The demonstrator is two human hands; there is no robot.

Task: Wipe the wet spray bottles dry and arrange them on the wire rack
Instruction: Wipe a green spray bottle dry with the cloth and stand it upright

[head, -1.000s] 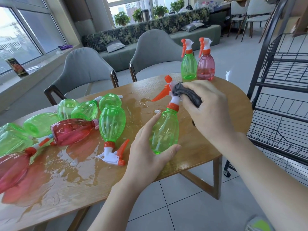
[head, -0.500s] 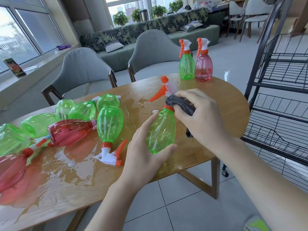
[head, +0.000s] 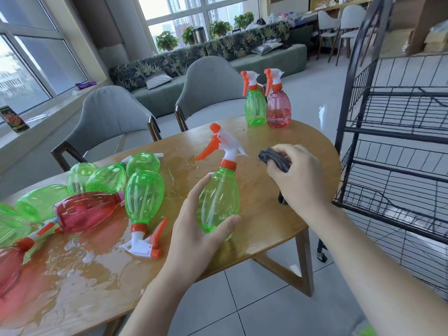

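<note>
My left hand (head: 194, 229) grips the body of a green spray bottle (head: 219, 192) with a white and orange trigger head, held upright over the wooden table (head: 264, 229). To its right my right hand (head: 298, 178) clutches a bunched dark grey cloth (head: 275, 158), apart from the bottle. One green bottle (head: 255, 110) and one pink bottle (head: 278, 110) stand upright at the table's far edge. Several green and red bottles (head: 97, 190) lie on their sides in spilled water on the left. The black wire rack (head: 397, 146) stands to the right, with no bottles on the shelves in view.
Two grey chairs (head: 116, 122) stand behind the table. Puddles of water (head: 80, 260) cover the table's left half. A sofa with cushions runs under the windows at the back. Tiled floor lies between table and rack.
My right hand with the cloth has slid down off the trigger head and neck and pulled away to the right, leaving the bottle's head bare. My left hand keeps its hold on the bottle.
</note>
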